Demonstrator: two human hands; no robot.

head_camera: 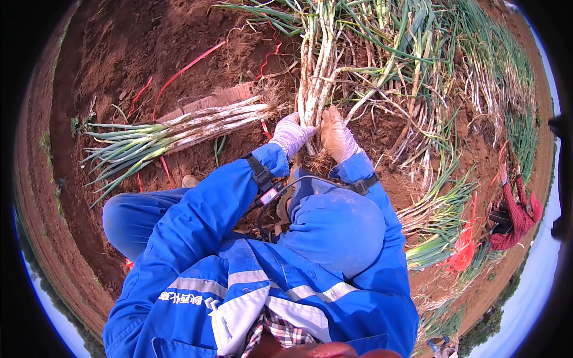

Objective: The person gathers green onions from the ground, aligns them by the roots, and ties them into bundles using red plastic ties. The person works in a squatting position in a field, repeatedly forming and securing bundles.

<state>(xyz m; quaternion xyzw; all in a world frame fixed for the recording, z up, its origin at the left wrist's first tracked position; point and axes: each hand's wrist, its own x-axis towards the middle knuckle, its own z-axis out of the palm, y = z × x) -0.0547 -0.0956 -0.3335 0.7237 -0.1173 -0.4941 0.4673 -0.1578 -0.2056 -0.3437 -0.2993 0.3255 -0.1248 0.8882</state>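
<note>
A bunch of long green onions (318, 58) stretches away from me, its roots (317, 162) towards my knees and its leaves at the top of the view. My left hand (292, 133), in a light knitted glove, closes around the white stalks just above the roots. From the other side my right hand (339, 134), in a soil-stained glove, grips the same stalks; its palm side is partly hidden. Left of my hands lies a second bunch of green onions (219, 120), leaves pointing left, on a reddish-brown board (210, 102).
Red plastic ties (188, 66) lie on the soil and under the left bunch. Many loose green onions (421, 80) cover the ground at right. More onions (434, 215) and a tangle of red ties (463, 250) lie farther right, near a person in red (515, 215).
</note>
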